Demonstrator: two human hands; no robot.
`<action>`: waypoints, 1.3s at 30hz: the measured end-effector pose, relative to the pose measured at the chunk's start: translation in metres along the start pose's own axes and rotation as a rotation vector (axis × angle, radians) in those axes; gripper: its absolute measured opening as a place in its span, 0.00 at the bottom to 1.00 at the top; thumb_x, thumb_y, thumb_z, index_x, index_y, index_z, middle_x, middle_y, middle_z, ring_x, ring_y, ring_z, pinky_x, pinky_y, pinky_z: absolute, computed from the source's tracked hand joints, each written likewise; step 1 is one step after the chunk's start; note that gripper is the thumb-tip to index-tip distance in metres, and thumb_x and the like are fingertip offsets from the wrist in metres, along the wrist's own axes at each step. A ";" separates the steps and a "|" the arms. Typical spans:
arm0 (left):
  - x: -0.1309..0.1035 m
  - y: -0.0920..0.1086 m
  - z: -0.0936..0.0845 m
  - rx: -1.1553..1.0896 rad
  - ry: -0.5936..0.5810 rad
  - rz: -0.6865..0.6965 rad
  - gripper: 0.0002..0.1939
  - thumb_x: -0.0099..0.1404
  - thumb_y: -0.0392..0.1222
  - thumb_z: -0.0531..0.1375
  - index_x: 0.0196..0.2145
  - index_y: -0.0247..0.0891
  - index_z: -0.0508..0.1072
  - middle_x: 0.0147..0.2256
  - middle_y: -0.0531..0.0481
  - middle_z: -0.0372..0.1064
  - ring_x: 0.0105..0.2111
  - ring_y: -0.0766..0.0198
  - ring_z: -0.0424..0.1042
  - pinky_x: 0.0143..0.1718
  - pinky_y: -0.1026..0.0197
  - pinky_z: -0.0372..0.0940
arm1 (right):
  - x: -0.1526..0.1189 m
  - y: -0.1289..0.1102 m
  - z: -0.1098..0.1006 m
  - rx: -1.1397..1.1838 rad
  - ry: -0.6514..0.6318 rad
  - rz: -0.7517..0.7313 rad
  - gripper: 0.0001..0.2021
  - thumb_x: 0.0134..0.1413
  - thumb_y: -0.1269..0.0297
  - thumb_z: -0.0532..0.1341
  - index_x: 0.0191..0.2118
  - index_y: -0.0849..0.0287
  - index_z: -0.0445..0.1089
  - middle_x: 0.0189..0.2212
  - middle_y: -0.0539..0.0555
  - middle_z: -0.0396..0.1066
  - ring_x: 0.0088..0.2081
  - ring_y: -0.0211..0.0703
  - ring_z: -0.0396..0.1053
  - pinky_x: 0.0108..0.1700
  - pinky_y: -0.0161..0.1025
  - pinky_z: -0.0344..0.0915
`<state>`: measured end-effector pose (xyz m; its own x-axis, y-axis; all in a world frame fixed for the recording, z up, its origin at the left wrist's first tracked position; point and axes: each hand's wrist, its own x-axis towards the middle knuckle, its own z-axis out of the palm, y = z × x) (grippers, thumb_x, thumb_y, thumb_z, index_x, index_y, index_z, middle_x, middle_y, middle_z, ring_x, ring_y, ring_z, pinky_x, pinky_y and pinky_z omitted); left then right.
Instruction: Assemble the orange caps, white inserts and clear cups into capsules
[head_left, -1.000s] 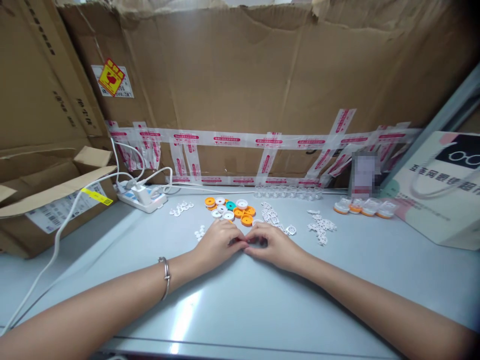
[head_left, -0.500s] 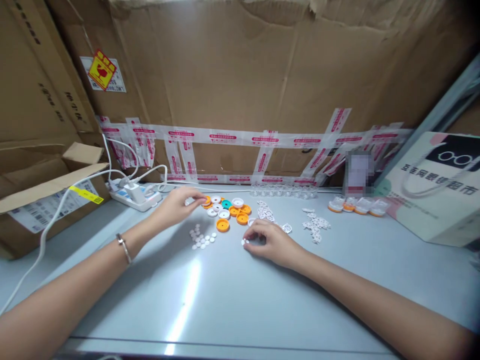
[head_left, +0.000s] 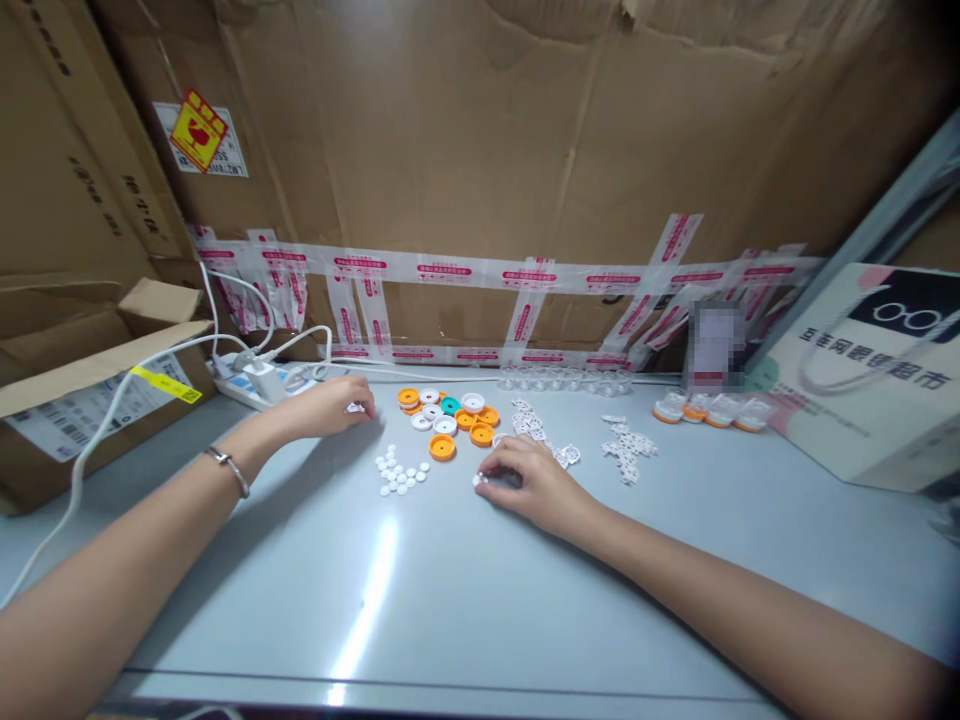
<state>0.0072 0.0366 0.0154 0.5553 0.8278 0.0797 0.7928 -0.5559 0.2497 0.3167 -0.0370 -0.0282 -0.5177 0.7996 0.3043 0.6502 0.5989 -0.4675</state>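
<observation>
Slippage could happen mid-frame, since the right hand (head_left: 534, 482) is only pinching a tiny white piece (head_left: 478, 480); left hand (head_left: 334, 405), left of center, can't tell its grip tbh.

Left hand (head_left: 336, 402) palm-down, right hand (head_left: 534, 482) in a pinch

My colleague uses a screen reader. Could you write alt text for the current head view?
A person's right hand pinches a small white piece at a pale table; the left hand is at small white parts. Between the hands lie small white discs and orange, white and teal round pieces.
</observation>
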 end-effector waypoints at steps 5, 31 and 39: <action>-0.003 0.003 -0.005 -0.011 -0.119 -0.007 0.10 0.56 0.43 0.55 0.30 0.40 0.75 0.35 0.47 0.70 0.34 0.60 0.69 0.37 0.63 0.62 | -0.001 -0.002 -0.006 0.030 0.036 -0.001 0.06 0.49 0.61 0.62 0.33 0.56 0.70 0.30 0.51 0.70 0.36 0.43 0.65 0.41 0.42 0.58; 0.013 0.038 0.036 0.135 0.133 0.174 0.12 0.65 0.38 0.51 0.43 0.39 0.70 0.43 0.45 0.67 0.41 0.61 0.67 0.42 0.62 0.60 | 0.005 -0.001 -0.026 0.154 0.137 0.038 0.06 0.54 0.69 0.55 0.30 0.59 0.70 0.30 0.53 0.72 0.34 0.40 0.68 0.37 0.36 0.62; 0.014 0.049 0.033 0.237 0.176 0.156 0.08 0.63 0.33 0.53 0.31 0.35 0.71 0.33 0.47 0.69 0.36 0.59 0.67 0.36 0.60 0.57 | 0.005 -0.001 -0.028 0.156 0.143 0.013 0.06 0.54 0.69 0.55 0.30 0.59 0.69 0.30 0.52 0.72 0.34 0.40 0.67 0.38 0.37 0.61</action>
<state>0.0625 0.0183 -0.0029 0.6394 0.7198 0.2702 0.7492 -0.6623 -0.0082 0.3289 -0.0319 -0.0031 -0.4183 0.8122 0.4066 0.5567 0.5830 -0.5918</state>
